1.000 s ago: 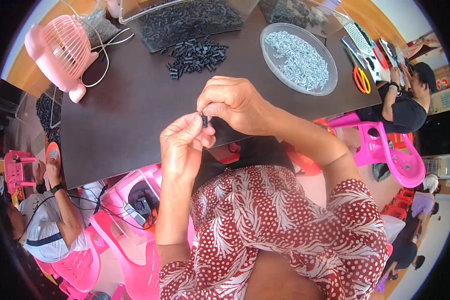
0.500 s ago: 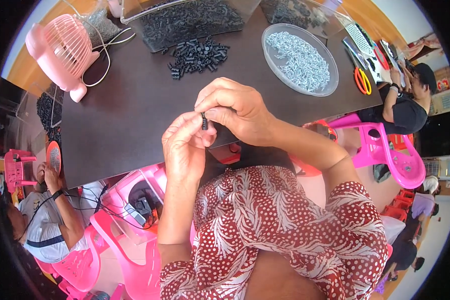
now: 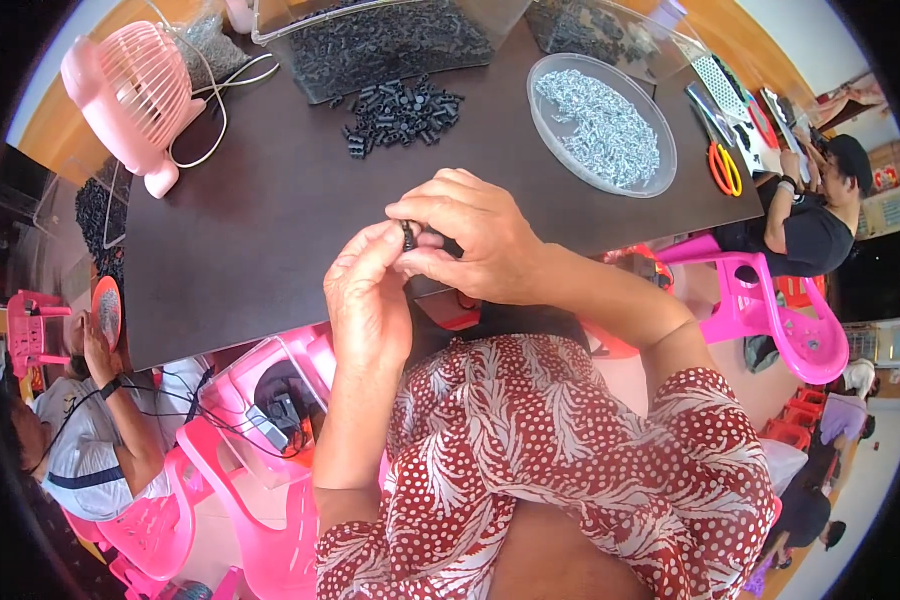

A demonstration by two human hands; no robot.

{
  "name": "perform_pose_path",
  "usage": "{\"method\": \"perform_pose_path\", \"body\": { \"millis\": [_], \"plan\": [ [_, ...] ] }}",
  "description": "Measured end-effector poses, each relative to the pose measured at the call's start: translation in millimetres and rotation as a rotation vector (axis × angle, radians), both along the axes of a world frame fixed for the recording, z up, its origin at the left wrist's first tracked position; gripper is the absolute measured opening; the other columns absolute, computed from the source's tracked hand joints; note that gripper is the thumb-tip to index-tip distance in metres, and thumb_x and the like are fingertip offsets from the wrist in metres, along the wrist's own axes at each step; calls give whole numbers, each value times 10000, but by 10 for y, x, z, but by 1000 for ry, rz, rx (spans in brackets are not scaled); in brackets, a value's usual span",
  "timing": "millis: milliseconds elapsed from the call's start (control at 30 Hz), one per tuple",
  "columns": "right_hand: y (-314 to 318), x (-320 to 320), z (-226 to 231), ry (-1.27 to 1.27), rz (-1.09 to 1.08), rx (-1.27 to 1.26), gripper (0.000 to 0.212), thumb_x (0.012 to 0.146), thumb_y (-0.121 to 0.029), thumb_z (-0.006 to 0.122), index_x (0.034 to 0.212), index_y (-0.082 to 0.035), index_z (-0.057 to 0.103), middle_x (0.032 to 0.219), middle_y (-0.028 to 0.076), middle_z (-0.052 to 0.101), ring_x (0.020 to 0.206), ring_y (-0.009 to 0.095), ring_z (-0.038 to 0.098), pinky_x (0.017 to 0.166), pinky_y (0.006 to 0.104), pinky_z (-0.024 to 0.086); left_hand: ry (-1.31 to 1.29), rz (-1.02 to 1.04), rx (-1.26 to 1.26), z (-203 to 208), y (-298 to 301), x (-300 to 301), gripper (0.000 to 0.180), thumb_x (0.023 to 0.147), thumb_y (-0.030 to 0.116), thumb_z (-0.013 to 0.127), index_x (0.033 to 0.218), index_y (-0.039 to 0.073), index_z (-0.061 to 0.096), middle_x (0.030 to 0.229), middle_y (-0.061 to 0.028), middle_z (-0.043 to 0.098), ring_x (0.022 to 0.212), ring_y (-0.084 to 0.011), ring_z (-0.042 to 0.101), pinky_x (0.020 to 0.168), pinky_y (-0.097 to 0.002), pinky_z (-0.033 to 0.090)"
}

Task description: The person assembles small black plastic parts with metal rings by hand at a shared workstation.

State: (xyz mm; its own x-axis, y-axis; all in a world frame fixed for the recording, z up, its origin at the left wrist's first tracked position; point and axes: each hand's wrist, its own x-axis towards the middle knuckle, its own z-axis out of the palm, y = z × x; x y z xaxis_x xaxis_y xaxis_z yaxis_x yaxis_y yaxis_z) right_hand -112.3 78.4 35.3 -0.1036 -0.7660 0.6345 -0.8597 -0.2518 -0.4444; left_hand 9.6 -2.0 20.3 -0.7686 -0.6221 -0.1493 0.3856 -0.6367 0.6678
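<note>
One small black piece (image 3: 408, 238) shows in the head view between thumb and fingers of the left hand (image 3: 363, 305), which pinches it above the near edge of the dark table (image 3: 260, 220). Bent fingers of the right hand (image 3: 475, 235) curl close around the same spot; whether they grip it too, I cannot tell. Beyond the hands lies a loose heap of black pieces (image 3: 402, 113), with a round dish (image 3: 544, 140) of silvery bits (image 3: 610, 130) to its right and a pink fan (image 3: 135, 95) to its left.
</note>
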Motion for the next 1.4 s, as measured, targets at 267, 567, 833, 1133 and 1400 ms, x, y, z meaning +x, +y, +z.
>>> {"method": "perform_pose_path", "body": {
  "millis": [267, 567, 833, 1133, 1400],
  "plan": [
    [24, -31, -49, -82, 59, -33, 411, 637, -145, 771, 973, 10, 595, 840, 101, 614, 690, 215, 569, 622, 315, 454, 18, -146, 57, -67, -31, 84, 232, 871, 122, 540, 928, -87, 622, 839, -145, 653, 719, -190, 608, 685, -282, 457],
    [-23, -58, -110, -47, 144, -127, 400, 623, -127, 782, 950, 1, 590, 706, 82, 588, 584, 219, 560, 533, 303, 454, 0, -99, 24, -108, -11, 92, 199, 838, 98, 569, 887, -84, 635, 831, -144, 654, 720, -171, 584, 683, -263, 423],
    [-28, -20, -169, 67, 127, -205, 403, 607, -111, 784, 936, -7, 576, 687, 66, 571, 545, 201, 544, 477, 293, 437, -42, -62, 49, -124, 23, 104, 165, 817, 79, 583, 860, -70, 641, 807, -120, 649, 706, -148, 558, 669, -259, 403],
    [-24, -68, -190, 89, 165, -196, 372, 644, -87, 747, 954, 0, 561, 723, 71, 571, 540, 197, 535, 453, 289, 423, 53, -68, 122, -198, 29, 99, 122, 795, 43, 591, 875, -41, 630, 844, -88, 642, 758, -160, 592, 705, -257, 447],
    [107, -288, -56, 86, -13, -105, 340, 696, -118, 713, 998, -28, 586, 860, 91, 609, 652, 228, 570, 555, 306, 458, -116, -124, -83, 0, 47, -18, 223, 830, 118, 575, 948, -65, 626, 868, -141, 660, 720, -187, 611, 671, -285, 447]
  ]
}}
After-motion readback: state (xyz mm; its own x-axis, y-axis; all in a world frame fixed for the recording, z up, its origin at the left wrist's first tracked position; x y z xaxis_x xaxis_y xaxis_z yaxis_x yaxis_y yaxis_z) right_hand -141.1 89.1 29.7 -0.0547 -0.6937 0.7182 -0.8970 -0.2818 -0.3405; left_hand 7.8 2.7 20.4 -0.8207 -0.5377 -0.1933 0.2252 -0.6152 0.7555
